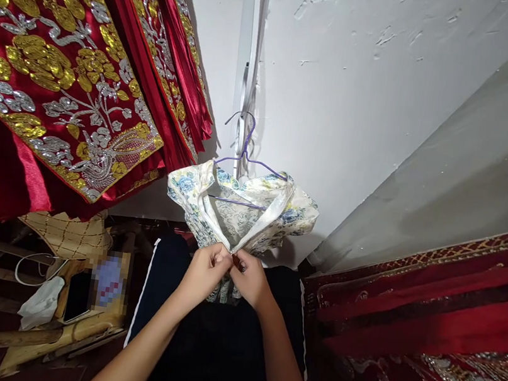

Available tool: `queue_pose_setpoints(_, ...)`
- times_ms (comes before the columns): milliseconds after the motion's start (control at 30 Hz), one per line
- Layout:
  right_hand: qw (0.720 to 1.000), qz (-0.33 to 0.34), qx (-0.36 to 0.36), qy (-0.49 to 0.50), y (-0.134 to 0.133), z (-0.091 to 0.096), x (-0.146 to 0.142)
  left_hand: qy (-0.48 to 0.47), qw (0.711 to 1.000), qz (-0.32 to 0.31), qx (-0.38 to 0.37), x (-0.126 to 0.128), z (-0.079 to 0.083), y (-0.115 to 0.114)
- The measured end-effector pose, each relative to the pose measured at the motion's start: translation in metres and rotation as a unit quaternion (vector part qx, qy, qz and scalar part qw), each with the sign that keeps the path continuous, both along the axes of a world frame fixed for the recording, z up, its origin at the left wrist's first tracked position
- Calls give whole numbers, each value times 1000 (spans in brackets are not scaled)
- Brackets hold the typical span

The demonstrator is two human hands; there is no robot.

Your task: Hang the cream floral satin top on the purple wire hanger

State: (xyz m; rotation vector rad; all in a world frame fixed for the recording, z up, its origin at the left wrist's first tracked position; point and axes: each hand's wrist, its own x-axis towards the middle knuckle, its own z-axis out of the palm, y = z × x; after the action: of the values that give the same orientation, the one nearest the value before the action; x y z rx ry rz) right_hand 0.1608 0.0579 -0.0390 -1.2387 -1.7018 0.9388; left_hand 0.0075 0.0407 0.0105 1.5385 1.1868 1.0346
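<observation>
A white floral dress [182, 187] with blue and yellow flowers hangs by its shoulders on a thin purple hanger [258, 162]. Its collar forms a V that narrows down to my two hands. My left hand [208, 270] is closed, pinching the front edge of the dress at the bottom of the V. Right beside it, my right hand [248, 277] pinches the other front edge, its fingertips nearly touching the left ones. Whatever fastening lies between the fingertips is too small to make out. Below the hands, most of the garment is hidden.
Red garments with gold and silver sequins [39, 60] hang at upper left. A wooden chair [85, 327] at lower left holds a phone [78, 295] and a white tissue [41, 305]. More red beaded fabric [428, 331] fills the right side. A white wall [343, 102] stands behind.
</observation>
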Motion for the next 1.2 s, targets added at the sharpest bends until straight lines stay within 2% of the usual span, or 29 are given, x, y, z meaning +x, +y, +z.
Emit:
queue_pose_setpoints(100,1000,-25,18,-4,3,-5,-1,-74,996,-16,-56,8,7,0)
queue_pose_setpoints(200,998,-50,47,0,4,-12,-5,-181,979,7,-94,15,24,8)
queue_pose_setpoints(267,995,-73,68,1,6,-17,-9,-250,963,27,-94,16,45,18)
queue_pose_setpoints(367,992,-98,83,-11,12,-22,-11,-331,939,26,-91,14,88,38)
queue_pose_setpoints(433,992,-93,79,-20,17,-25,-10,-358,931,18,-73,10,118,50)
queue_pose_setpoints(500,994,-77,73,-27,22,-27,-7,-372,927,24,-32,6,138,58)
queue_pose_setpoints(567,996,-55,66,-33,24,-28,-4,-370,929,21,-4,4,145,61)
queue_pose_setpoints(633,997,-22,58,-38,23,-22,-2,-340,940,9,7,4,139,61)
queue_pose_setpoints(733,998,24,58,0,18,11,2,-256,966,19,36,6,122,58)
queue_pose_setpoints(767,997,25,67,30,17,28,4,-230,972,25,47,7,116,56)
queue_pose_setpoints(867,982,-46,142,113,19,90,8,-181,981,22,70,9,109,52)
queue_pose_setpoints(967,983,-35,163,76,29,142,11,-163,982,15,95,11,111,47)
queue_pose_setpoints(1067,988,-18,149,-17,38,167,12,-177,978,16,109,12,114,43)
queue_pose_setpoints(1200,978,-38,192,-76,39,174,10,-171,979,16,107,11,108,46)
